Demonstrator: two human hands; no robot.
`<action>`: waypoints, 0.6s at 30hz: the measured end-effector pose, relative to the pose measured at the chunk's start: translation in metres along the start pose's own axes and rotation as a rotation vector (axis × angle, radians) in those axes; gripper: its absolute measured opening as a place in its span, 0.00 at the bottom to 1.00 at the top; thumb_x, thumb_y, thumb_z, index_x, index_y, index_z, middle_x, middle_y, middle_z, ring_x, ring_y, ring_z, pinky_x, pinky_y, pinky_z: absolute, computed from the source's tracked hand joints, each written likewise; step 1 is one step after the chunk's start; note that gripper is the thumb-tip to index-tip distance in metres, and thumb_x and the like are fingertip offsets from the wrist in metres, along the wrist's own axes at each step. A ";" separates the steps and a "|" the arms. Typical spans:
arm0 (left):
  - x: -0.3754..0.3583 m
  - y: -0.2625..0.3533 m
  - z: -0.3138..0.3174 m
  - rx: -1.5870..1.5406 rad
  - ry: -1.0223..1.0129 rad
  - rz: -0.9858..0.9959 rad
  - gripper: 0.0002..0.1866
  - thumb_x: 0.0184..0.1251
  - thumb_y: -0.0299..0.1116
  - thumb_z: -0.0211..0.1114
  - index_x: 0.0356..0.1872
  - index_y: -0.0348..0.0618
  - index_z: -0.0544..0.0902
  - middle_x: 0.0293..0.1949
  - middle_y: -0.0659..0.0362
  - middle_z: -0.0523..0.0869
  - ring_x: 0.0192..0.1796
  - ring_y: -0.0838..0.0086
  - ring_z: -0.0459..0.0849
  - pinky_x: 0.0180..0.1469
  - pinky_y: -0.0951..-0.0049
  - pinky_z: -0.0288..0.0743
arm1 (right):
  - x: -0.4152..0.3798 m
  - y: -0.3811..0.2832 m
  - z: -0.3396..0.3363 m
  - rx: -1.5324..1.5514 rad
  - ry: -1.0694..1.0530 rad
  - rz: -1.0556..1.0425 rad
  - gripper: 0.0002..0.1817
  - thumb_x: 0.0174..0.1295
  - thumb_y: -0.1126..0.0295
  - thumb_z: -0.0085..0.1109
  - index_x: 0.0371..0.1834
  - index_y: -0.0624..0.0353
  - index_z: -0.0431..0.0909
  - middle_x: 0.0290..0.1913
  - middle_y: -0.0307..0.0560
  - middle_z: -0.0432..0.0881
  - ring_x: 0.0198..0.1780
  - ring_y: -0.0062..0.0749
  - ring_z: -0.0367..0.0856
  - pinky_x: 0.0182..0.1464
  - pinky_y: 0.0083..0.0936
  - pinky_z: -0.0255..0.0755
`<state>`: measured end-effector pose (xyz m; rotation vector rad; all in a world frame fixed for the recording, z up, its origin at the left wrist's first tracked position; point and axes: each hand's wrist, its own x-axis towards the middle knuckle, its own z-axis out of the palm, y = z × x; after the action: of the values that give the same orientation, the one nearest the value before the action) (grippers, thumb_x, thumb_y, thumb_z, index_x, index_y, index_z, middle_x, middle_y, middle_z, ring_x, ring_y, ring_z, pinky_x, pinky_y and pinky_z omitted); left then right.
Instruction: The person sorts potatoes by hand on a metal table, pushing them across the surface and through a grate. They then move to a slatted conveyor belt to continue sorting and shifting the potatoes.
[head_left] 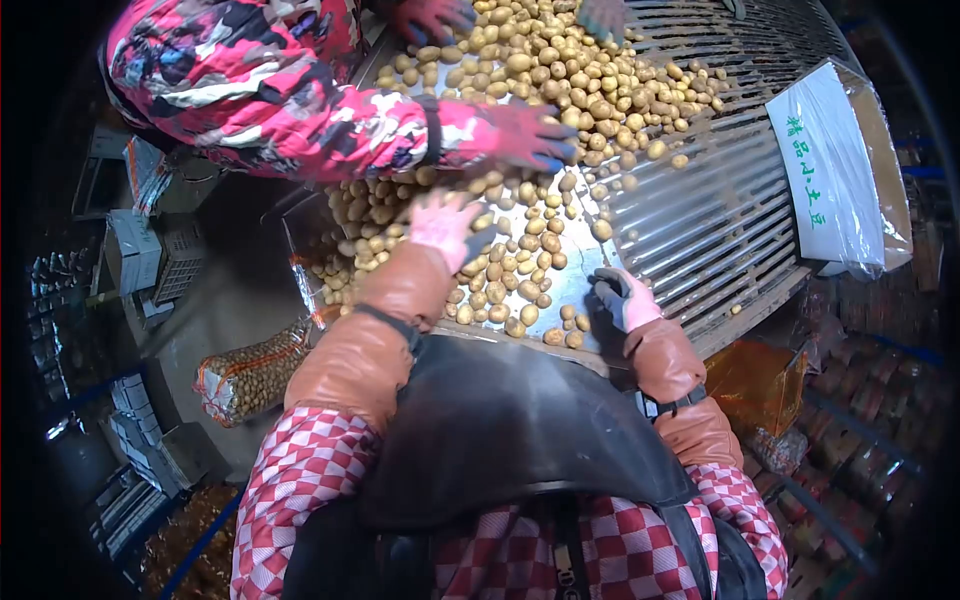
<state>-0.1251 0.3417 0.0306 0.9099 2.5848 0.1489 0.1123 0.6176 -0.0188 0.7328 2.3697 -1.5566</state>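
Note:
My left hand (445,228), in a pink glove with dark fingertips, reaches over potatoes on the metal sorting surface (575,235). Its fingers are spread and slightly blurred, and some potatoes lie beneath them. Loose potatoes (527,262) are scattered between my two hands. At the near right edge of the surface is my right hand (627,301), in a pink and grey glove. Its fingers are loosely curved with a gap at the thumb, and I see no potato in them. A few potatoes (565,332) lie just left of it.
Another person's gloved hand (535,135) reaches across the potato heap (590,80); more gloved hands (603,18) show farther back. Slatted grating (700,210) lies right, bearing a cardboard box (830,165) with green writing. A mesh sack of potatoes (250,378) stands on the floor left.

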 end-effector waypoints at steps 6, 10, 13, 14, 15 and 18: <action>-0.040 -0.060 -0.003 0.121 0.127 -0.470 0.31 0.67 0.60 0.65 0.70 0.70 0.76 0.74 0.55 0.72 0.80 0.47 0.58 0.76 0.36 0.53 | 0.073 -0.084 -0.030 -0.188 0.361 -0.168 0.16 0.67 0.61 0.66 0.55 0.52 0.86 0.53 0.54 0.88 0.58 0.53 0.85 0.62 0.37 0.77; -0.066 -0.048 0.026 0.123 0.506 -0.362 0.30 0.64 0.51 0.71 0.67 0.59 0.79 0.73 0.54 0.72 0.79 0.44 0.58 0.76 0.36 0.53 | 0.165 -0.118 -0.033 -0.277 0.330 -0.378 0.17 0.68 0.71 0.63 0.60 0.55 0.83 0.55 0.51 0.88 0.56 0.37 0.86 0.61 0.30 0.77; -0.079 -0.025 0.045 0.006 0.420 0.041 0.25 0.64 0.50 0.72 0.59 0.54 0.82 0.68 0.51 0.75 0.75 0.46 0.67 0.76 0.36 0.54 | 0.189 -0.160 -0.018 -0.881 0.028 -0.113 0.26 0.67 0.76 0.53 0.68 0.43 0.78 0.67 0.51 0.79 0.64 0.48 0.80 0.65 0.39 0.75; -0.081 -0.029 0.048 0.000 0.419 0.035 0.25 0.64 0.50 0.72 0.59 0.54 0.82 0.68 0.51 0.75 0.75 0.46 0.67 0.76 0.36 0.54 | 0.185 -0.173 -0.008 -0.917 0.103 -0.110 0.23 0.71 0.73 0.47 0.66 0.43 0.78 0.66 0.53 0.78 0.66 0.49 0.78 0.67 0.42 0.74; -0.082 -0.036 0.048 -0.036 0.391 0.062 0.25 0.63 0.49 0.72 0.60 0.54 0.82 0.68 0.51 0.76 0.74 0.48 0.68 0.75 0.37 0.55 | 0.194 -0.170 0.002 -0.961 0.103 -0.085 0.21 0.72 0.71 0.46 0.65 0.45 0.79 0.66 0.54 0.78 0.66 0.49 0.78 0.66 0.43 0.74; -0.081 -0.049 0.058 -0.022 0.422 0.026 0.22 0.63 0.46 0.72 0.57 0.54 0.84 0.65 0.54 0.79 0.72 0.53 0.72 0.73 0.41 0.58 | 0.193 -0.182 0.011 -1.040 0.024 -0.006 0.17 0.73 0.70 0.47 0.60 0.50 0.81 0.63 0.56 0.79 0.63 0.50 0.82 0.60 0.45 0.79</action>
<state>-0.0726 0.2512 -0.0064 0.9931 2.9457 0.4161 -0.1471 0.6051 0.0379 0.4648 2.6832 -0.1565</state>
